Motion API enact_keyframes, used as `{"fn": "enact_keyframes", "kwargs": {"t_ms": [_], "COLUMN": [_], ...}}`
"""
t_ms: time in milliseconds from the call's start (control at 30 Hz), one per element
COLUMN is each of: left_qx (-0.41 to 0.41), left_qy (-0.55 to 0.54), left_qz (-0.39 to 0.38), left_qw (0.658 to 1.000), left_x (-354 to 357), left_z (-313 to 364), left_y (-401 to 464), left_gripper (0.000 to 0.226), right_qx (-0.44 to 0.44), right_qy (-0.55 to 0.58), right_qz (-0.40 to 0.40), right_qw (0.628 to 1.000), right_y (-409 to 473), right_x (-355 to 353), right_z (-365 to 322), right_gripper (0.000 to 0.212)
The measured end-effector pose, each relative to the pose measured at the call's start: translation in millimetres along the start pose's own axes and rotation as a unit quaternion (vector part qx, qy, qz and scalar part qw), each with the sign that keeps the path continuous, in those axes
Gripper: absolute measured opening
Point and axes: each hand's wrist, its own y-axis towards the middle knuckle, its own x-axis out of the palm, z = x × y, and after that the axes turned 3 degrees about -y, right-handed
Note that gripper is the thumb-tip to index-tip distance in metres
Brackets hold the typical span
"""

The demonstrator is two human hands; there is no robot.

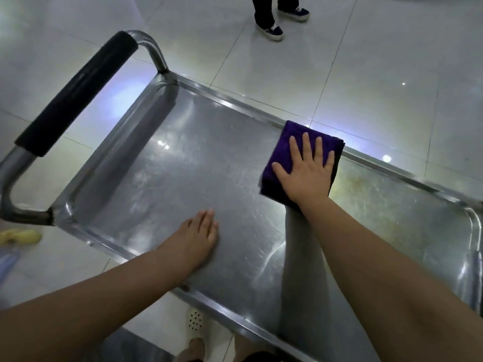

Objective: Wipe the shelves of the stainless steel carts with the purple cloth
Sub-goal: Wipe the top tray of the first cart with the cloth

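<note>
Right hand (307,169) flat, fingers spread, pressing the folded purple cloth (283,155) against the far rim of the steel cart's top shelf (183,165); left hand (200,232) open, palm down, gripping nothing — resting near the shelf's near edge; black-padded handle (78,90) far left

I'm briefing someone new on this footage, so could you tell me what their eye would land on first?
The purple cloth stands out most, pressed flat under the right hand near the far rim of the steel cart shelf. The left hand rests open on the bare metal nearer the person. At the cart's left end a handle with a black foam grip catches the eye too.
</note>
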Motion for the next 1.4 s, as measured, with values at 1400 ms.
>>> {"fn": "enact_keyframes", "kwargs": {"t_ms": [1400], "left_qx": [0.106], "left_qy": [0.079], "left_qz": [0.131], "left_qw": [0.983], "left_x": [-3.1], "left_z": [76.3], "left_y": [-17.9], "left_gripper": [0.101], "right_qx": [0.069], "right_qy": [0.052], "right_qz": [-0.082], "right_qw": [0.993], "right_y": [-312.6], "right_x": [25.0], "right_z": [-35.6], "right_gripper": [0.071]}}
